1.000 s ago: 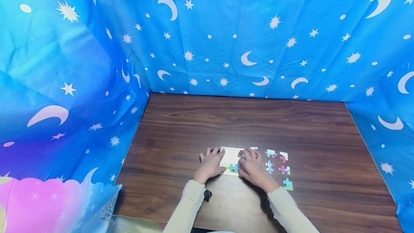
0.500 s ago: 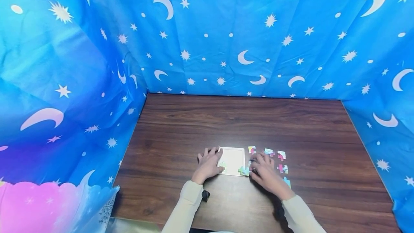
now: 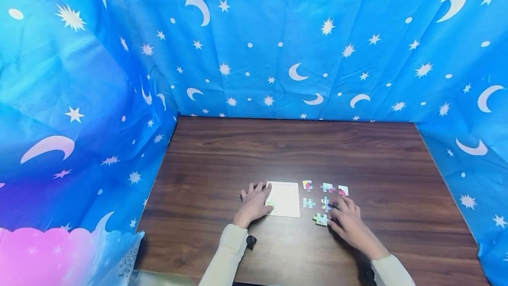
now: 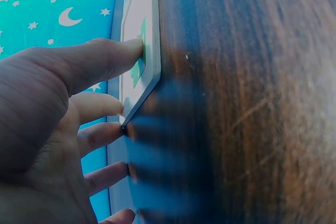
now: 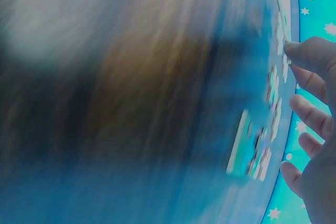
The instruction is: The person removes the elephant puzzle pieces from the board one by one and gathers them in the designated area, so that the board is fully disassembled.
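My left hand (image 3: 251, 206) lies spread at the left side of a white puzzle tray (image 3: 286, 195). Its thumb presses on a green puzzle piece (image 4: 137, 71) in the tray's near left corner, and the index finger touches the tray's edge. Right of the tray, my right hand (image 3: 349, 223) holds a green and blue puzzle piece (image 3: 320, 219) at its edge, by the thumb tip. The right wrist view is blurred, so the grip shows poorly there. Behind the right fingers sits another puzzle piece (image 3: 325, 203), partly covered.
Loose puzzle pieces lie right of the tray: a yellow and pink one (image 3: 307, 185), a pale blue one (image 3: 308, 203), and two at the back (image 3: 327, 187). In the right wrist view, several pieces (image 5: 242, 142) lie below the hand. A starry blue curtain (image 3: 246, 47) encloses the brown table (image 3: 222, 153).
My right hand has moved right, off the tray, and the green and blue puzzle piece has come out of the tray with it. The left hand stays on the tray. The head view shifts slightly.
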A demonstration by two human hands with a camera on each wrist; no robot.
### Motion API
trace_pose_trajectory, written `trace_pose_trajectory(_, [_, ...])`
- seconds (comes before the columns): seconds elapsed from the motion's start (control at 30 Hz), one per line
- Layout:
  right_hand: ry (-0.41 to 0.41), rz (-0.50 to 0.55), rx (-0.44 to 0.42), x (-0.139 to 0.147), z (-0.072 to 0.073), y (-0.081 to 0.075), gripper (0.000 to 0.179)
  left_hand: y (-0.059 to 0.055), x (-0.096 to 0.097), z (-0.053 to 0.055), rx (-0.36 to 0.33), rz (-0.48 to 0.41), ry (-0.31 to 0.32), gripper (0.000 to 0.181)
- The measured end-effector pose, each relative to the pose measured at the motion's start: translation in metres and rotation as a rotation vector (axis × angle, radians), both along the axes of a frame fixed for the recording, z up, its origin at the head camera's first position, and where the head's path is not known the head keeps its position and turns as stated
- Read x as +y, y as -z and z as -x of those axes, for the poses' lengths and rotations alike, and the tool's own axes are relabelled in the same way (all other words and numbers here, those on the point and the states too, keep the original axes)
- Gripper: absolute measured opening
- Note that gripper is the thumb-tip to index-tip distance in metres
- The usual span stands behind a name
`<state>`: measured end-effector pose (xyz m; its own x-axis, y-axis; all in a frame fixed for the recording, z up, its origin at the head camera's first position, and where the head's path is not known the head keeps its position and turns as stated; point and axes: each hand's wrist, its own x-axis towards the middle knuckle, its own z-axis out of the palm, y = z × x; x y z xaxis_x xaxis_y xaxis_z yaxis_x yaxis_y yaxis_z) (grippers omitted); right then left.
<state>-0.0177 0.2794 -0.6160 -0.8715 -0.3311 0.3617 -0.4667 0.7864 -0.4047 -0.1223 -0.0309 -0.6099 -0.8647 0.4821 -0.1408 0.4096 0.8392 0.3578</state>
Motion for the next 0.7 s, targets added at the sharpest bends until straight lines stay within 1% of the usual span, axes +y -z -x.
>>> trace_pose_trajectory(0.1, [0.012, 0.006, -0.019, 0.005, -0.004, 0.001, 0.029, 0.002, 0.0, -0.001, 0.004, 0.007, -0.002, 0.073])
trace_pose_trajectory(0.2, [0.024, 0.001, -0.036, 0.008, -0.004, 0.003, 0.028, 0.003, 0.0, -0.001, 0.004, 0.006, -0.007, 0.073])
trace_pose_trajectory(0.33, [0.044, -0.03, -0.057, 0.012, -0.002, 0.003, 0.029, 0.001, 0.001, -0.002, 0.003, 0.001, -0.008, 0.073])
trace_pose_trajectory(0.43, [0.063, -0.054, -0.089, 0.013, -0.002, 0.003, 0.03, 0.001, 0.002, -0.002, -0.002, 0.002, -0.006, 0.073])
trace_pose_trajectory(0.57, [0.087, -0.07, -0.123, 0.014, -0.003, 0.002, 0.029, 0.002, 0.002, -0.002, 0.002, 0.009, -0.005, 0.073])
trace_pose_trajectory(0.7, [0.091, -0.051, -0.105, 0.015, -0.003, 0.001, 0.027, 0.004, 0.002, -0.001, 0.002, 0.017, -0.001, 0.074])
